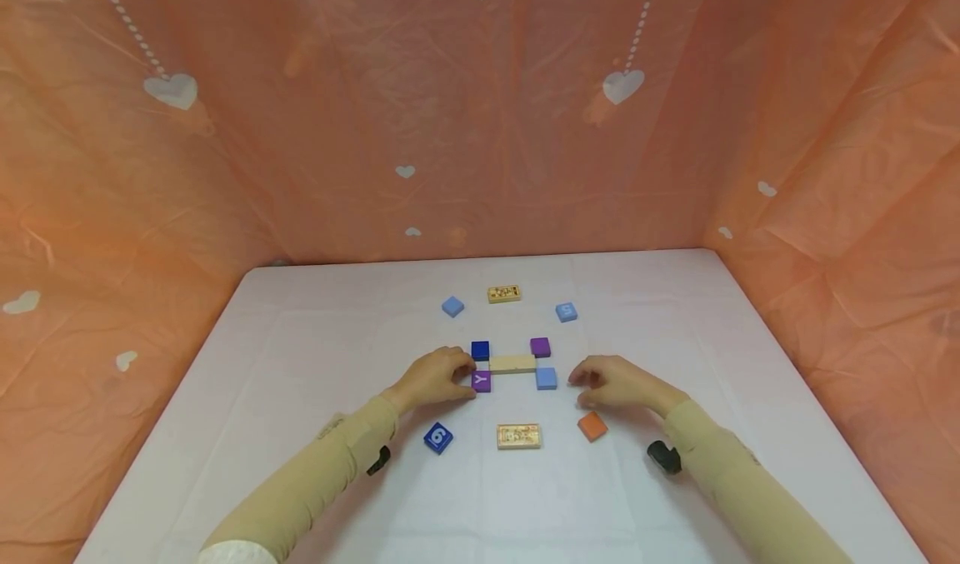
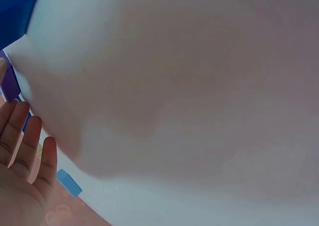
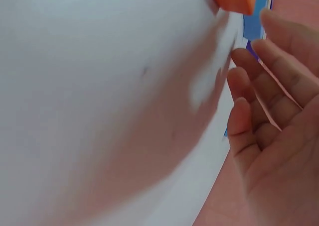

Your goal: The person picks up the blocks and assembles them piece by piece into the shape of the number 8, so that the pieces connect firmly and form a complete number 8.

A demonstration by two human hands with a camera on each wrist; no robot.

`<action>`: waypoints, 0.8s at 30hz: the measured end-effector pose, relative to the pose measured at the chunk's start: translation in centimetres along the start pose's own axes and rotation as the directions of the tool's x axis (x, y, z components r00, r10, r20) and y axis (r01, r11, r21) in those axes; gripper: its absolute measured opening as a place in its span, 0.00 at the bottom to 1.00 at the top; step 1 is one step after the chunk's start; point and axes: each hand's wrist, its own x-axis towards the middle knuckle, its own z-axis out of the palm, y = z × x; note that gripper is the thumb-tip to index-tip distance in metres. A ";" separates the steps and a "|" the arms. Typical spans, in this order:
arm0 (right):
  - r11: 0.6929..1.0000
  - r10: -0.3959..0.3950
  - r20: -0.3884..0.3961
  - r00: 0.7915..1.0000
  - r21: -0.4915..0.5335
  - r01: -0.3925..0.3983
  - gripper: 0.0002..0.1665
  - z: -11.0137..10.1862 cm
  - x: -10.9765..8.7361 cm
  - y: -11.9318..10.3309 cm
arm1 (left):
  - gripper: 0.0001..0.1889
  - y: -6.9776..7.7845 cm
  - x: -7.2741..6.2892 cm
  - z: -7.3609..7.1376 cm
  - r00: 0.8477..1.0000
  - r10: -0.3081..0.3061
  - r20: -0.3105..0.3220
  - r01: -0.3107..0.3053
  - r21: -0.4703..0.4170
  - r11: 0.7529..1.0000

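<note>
My left hand (image 1: 438, 375) pinches a purple block with a white Y (image 1: 481, 381) between thumb and fingers, at the left end of a wooden strip (image 1: 512, 364). In the left wrist view the purple block (image 2: 10, 81) sits between thumb and fingertips. Behind it lies a dark blue block (image 1: 480, 350). My right hand (image 1: 618, 381) holds nothing, its fingers loosely bent a little right of a light blue block (image 1: 546, 378). At the strip's far right corner is another purple block (image 1: 540, 347). In the right wrist view the fingers (image 3: 244, 121) stand apart.
Nearer me lie a dark blue 6 block (image 1: 438, 437), a gold-patterned tile (image 1: 518, 436) and an orange block (image 1: 592, 426). Farther back are a light blue block (image 1: 453, 306), another gold-patterned tile (image 1: 504, 294) and a light blue marked block (image 1: 566, 311). Orange curtains (image 1: 480, 131) surround the white table (image 1: 337, 314).
</note>
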 end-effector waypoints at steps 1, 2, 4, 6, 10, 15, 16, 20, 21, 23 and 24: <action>1.000 -0.007 0.007 1.000 0.003 0.007 0.16 -0.1 -0.2 0.1 | 0.20 0.0 0.0 0.0 1.000 -0.001 0.000 0.001 -0.002 1.000; 1.000 -0.015 0.013 1.000 0.006 0.015 0.16 -0.2 -0.4 0.3 | 0.20 0.0 0.0 0.0 1.000 -0.003 0.000 0.003 -0.006 1.000; 0.999 -0.038 0.030 0.999 0.006 0.038 0.15 -0.3 -0.7 0.5 | 0.20 0.0 0.0 0.0 1.000 -0.005 0.000 0.005 -0.012 1.000; 0.999 -0.051 0.050 0.997 0.012 0.050 0.14 -0.5 -1.0 0.8 | 0.20 0.0 -0.1 0.0 1.000 -0.008 0.001 0.008 -0.020 1.000; 0.996 -0.079 0.094 0.992 0.038 0.076 0.14 -0.8 -1.6 1.1 | 0.20 0.1 -0.1 0.0 1.000 -0.014 0.002 0.014 -0.028 1.000; 0.990 -0.136 0.131 0.982 0.057 0.129 0.16 -0.8 -2.3 1.2 | 0.20 0.1 -0.1 0.1 1.000 -0.017 -0.002 0.017 -0.029 0.999; 0.989 -0.141 0.137 0.981 0.056 0.134 0.17 -0.8 -2.4 1.2 | 0.20 0.1 -0.1 0.1 1.000 -0.018 -0.002 0.018 -0.029 0.999; 0.991 -0.132 0.161 0.978 0.046 0.126 0.18 -0.6 -2.6 1.2 | 0.20 0.1 -0.1 0.1 1.000 -0.019 0.000 0.019 -0.025 0.999; 0.991 -0.128 0.163 0.978 0.045 0.122 0.18 -0.5 -2.7 1.2 | 0.19 0.1 -0.1 0.1 1.000 -0.017 0.000 0.017 -0.026 1.000; 0.992 -0.122 0.167 0.978 0.047 0.116 0.19 -0.4 -2.7 1.2 | 0.19 0.1 -0.2 0.0 1.000 -0.014 -0.004 0.014 -0.026 1.000; 0.992 -0.122 0.167 0.978 0.048 0.116 0.19 -0.4 -2.7 1.2 | 0.19 0.1 -0.2 0.0 1.000 -0.012 -0.007 0.012 -0.025 1.000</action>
